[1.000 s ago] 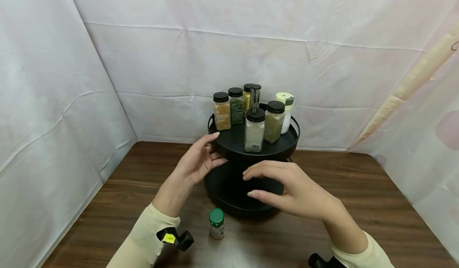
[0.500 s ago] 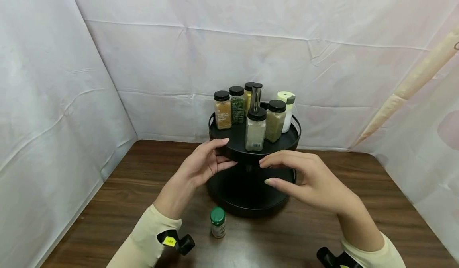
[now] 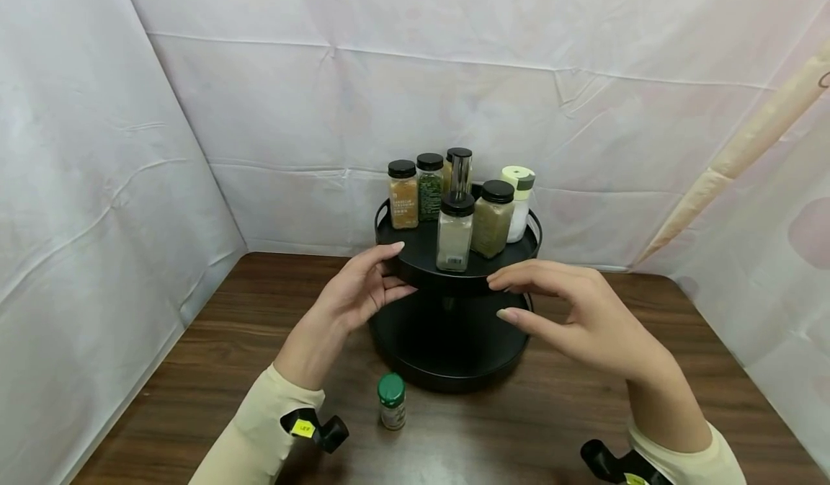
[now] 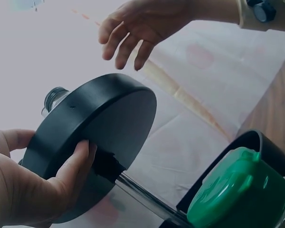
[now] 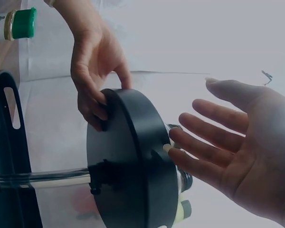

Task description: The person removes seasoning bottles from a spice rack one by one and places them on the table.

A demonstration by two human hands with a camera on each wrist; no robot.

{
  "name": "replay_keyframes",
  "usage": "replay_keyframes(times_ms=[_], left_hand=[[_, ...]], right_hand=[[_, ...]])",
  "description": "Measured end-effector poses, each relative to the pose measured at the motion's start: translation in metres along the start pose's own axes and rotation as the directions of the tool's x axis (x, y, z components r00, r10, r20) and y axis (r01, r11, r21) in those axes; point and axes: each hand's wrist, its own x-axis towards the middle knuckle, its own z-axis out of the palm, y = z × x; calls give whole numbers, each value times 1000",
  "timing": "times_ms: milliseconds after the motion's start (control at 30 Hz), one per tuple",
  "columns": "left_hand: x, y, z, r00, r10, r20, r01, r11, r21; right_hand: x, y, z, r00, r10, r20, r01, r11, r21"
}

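Note:
A black two-tier spice rack (image 3: 454, 367) stands on the table. My left hand (image 3: 353, 290) holds the upper tray (image 3: 415, 258) at its left rim, thumb above and fingers underneath. Near the front right of that rim, my right hand (image 3: 573, 312) hovers with its fingers loosely extended; the right wrist view shows nothing in its palm. On the upper tray are a pale-filled jar (image 3: 454, 242), an olive-coloured jar (image 3: 491, 225), an orange seasoning jar (image 3: 403, 200), a green herb jar (image 3: 430, 193) and a white bottle (image 3: 519, 218). A yellow-filled jar at the back is mostly hidden.
A small green-capped shaker (image 3: 392, 402) stands on the wooden table (image 3: 214, 384), in front of the rack. A metal post (image 5: 47, 177) joins the two tiers. Pale cloth (image 3: 415, 96) hangs behind and at both sides.
My right hand has moved right and slightly up, away from the tray's front. The upper tray has turned slightly, its front jars shifting left. My left hand stays at the rim.

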Motion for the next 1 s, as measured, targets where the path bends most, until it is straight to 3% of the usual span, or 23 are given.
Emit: replay_keyframes(times_ms=[467,1000], left_hand=[[8,5,-10,995,13,-99,-18,999,-49],[8,8,-14,990,43,-131,-52,996,-70]], right_hand=[[-4,-1,-10,999,18,-43,-21,998,-61],[-7,5,-19,996,44,-79,-50,995,-83]])
